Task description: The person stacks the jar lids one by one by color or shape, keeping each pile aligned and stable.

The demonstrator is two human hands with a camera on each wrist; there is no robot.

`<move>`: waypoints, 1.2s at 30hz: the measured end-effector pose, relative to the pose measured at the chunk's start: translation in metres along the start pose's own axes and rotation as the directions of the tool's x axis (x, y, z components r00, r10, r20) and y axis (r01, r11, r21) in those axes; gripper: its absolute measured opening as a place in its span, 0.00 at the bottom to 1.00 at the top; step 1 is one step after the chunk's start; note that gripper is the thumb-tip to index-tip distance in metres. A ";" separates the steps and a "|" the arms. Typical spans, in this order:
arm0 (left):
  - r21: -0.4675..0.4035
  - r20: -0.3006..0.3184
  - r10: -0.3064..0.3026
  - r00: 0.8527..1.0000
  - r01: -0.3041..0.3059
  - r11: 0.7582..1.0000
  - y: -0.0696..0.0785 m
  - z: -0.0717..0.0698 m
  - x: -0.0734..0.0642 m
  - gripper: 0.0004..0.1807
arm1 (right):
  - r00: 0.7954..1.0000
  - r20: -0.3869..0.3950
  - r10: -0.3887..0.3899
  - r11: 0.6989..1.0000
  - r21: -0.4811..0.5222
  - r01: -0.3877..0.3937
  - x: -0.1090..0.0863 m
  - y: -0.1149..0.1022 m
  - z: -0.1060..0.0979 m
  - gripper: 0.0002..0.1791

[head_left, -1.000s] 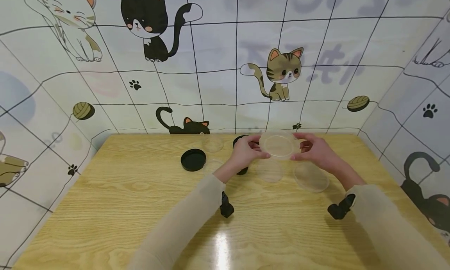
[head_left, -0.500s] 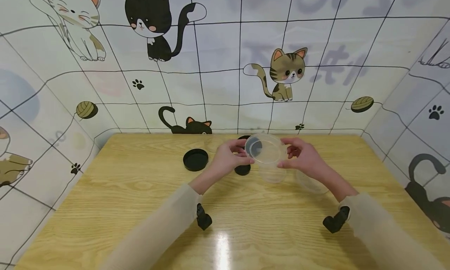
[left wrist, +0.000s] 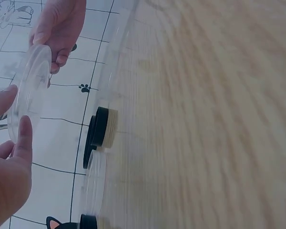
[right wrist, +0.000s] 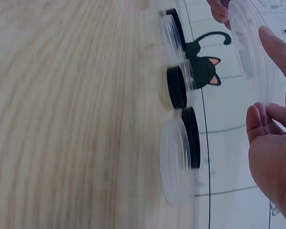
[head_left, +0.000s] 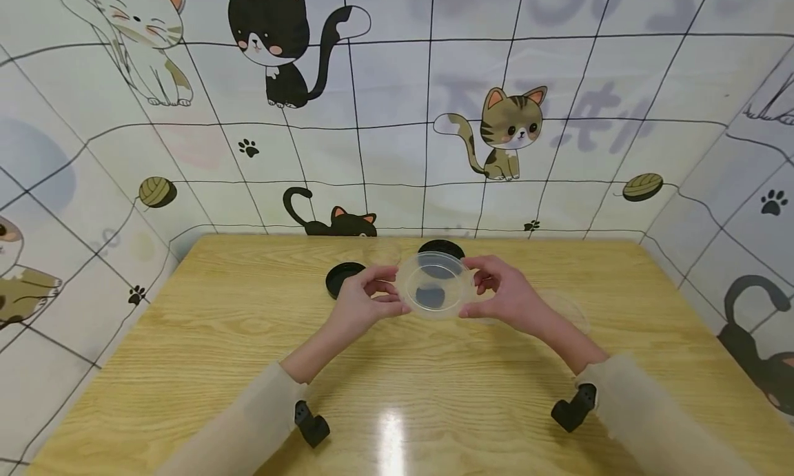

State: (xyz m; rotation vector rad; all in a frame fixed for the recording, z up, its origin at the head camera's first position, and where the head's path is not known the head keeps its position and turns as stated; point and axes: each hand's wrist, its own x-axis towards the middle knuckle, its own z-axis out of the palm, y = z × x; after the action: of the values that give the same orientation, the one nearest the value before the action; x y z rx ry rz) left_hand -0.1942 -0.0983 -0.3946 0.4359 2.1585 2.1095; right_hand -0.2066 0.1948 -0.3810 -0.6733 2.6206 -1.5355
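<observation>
A clear round plastic lid (head_left: 435,280) is held above the table, tilted so that its round face shows in the head view. My left hand (head_left: 366,298) pinches its left edge between thumb and fingers. On the opposite edge, my right hand (head_left: 507,291) grips it the same way. A dark disc shows through the clear plastic. Both wrist views catch the lid nearly edge-on, with the left-hand thumb and fingers (left wrist: 24,140) on its rim. Behind the lid, a black round lid (head_left: 442,247) lies on the table. Another black lid (head_left: 341,277) is partly covered by my left hand.
More clear round discs lie on the wooden table (head_left: 248,366): one faint disc (head_left: 382,253) at the back, another disc (head_left: 566,309) beyond my right forearm. The right wrist view shows a clear lid (right wrist: 175,162) beside a black one (right wrist: 191,138). A cat-printed wall (head_left: 397,152) closes the back.
Both hands have carried the clear lid leftward and somewhat toward the person. It was over the right-hand discs before. The black lid at the back is more exposed now.
</observation>
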 end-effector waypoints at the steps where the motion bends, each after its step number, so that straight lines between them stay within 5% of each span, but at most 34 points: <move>1: -0.003 -0.007 0.001 1.000 -0.001 1.000 0.000 -0.002 -0.003 0.35 | 1.000 0.003 -0.009 1.000 0.006 0.009 -0.001 -0.001 0.003 0.44; 20: 0.057 -0.072 -0.107 0.992 0.111 0.992 0.000 -0.026 -0.057 0.37 | 0.996 0.034 -0.083 0.996 -0.017 0.083 -0.013 -0.017 0.055 0.45; 36: 0.081 -0.090 -0.212 0.973 0.220 0.972 -0.008 -0.050 -0.094 0.40 | 0.989 0.148 -0.014 1.000 -0.024 0.018 -0.019 -0.021 0.095 0.48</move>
State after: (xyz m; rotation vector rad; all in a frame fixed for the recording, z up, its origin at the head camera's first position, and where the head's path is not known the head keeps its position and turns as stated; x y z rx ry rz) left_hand -0.1189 -0.1713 -0.4125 0.1160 2.2357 1.9510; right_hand -0.1588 0.1151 -0.4153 -0.7805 2.5357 -1.3991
